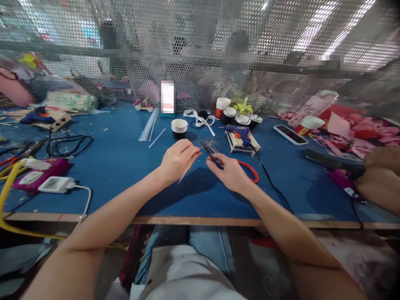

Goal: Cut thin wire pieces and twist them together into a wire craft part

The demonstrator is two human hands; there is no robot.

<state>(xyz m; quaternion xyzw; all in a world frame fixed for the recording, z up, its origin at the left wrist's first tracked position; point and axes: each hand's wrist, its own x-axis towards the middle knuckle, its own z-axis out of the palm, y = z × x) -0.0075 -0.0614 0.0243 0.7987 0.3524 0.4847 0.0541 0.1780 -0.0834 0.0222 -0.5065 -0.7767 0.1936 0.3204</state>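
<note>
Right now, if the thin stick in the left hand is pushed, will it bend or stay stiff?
Probably stiff: the thin stick looks straight although the left hand pinches it near one end only. It seems light, as a pinch alone carries it. Being so slender, it may snap under a hard push.

The right hand [229, 173] covers most of the cutters [211, 155], leaving only the tip and a red loop of handle at its 4 o'clock. Whether the tip bites the stick [186, 170] is too small to tell. The left hand [176, 160] hides the stick's upper end in its pinch. At 12 o'clock the phone [168, 97] screen is blurred, as are the figures behind the mesh [281, 37]. At 3 o'clock another person's hand [383, 175] is cut by the edge, and at 9 o'clock the yellow cable [4, 196] too.
</note>
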